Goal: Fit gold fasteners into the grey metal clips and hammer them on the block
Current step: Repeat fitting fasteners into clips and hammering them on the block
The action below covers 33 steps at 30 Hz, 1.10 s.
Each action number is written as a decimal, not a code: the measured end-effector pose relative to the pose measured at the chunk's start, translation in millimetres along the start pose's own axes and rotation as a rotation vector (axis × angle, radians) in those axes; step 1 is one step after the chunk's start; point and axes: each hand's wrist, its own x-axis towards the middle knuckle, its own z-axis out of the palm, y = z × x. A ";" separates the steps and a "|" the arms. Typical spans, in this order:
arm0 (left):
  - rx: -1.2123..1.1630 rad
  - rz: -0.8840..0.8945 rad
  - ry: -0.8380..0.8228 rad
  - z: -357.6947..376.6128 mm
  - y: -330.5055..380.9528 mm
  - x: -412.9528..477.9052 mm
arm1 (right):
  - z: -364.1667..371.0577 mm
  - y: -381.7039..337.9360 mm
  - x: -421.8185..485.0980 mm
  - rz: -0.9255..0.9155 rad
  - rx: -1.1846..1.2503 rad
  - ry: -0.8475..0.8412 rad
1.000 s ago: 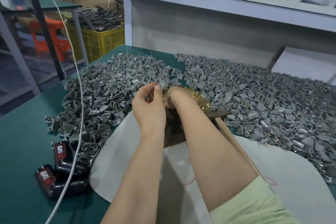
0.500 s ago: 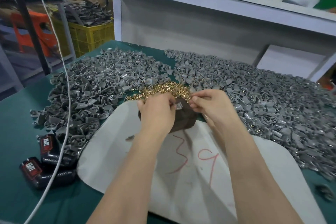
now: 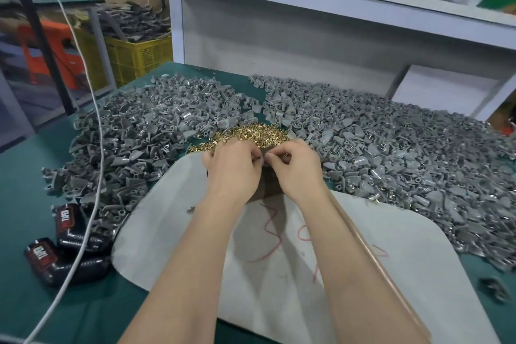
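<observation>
- Green table: is carrying all the stock; the job is looking far from finished.
- White sheet: is lying at six o'clock, under both forearms.
- Two o'clock clip heap: grey metal; gold glints are showing here and there, so these are judged to be fitted pieces.
- Ten o'clock clip heap: grey metal; no gold is showing, so it is judged to be still waiting.
- Gold fasteners: a loose pile is sitting at twelve o'clock, just beyond the hands; plenty are remaining.
- Wooden handle: is lying at four o'clock along the right forearm; no hand is gripping it, so hammering is not yet under way.
- Block: dark, is sitting under both hands.
- Left hand: fingers curled, is pinching one clip above the block.
- Right hand: thumb and forefinger are pinching at the same clip; any fastener in the pinch is too small to make out.
</observation>
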 end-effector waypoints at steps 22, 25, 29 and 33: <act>0.021 0.047 0.028 -3.3 0.2 -2.8 | -0.9 -20.2 0.3 0.119 -0.122 -0.073; 0.023 0.045 0.024 -3.8 0.3 -2.8 | 0.2 -20.7 0.9 0.127 -0.126 -0.078; 0.020 0.035 -0.002 -4.1 0.2 -2.0 | -0.9 -19.9 -1.7 0.047 -0.172 -0.071; 0.026 0.028 -0.014 -4.4 1.2 -1.2 | -5.4 -16.8 -0.6 -0.040 -0.183 -0.106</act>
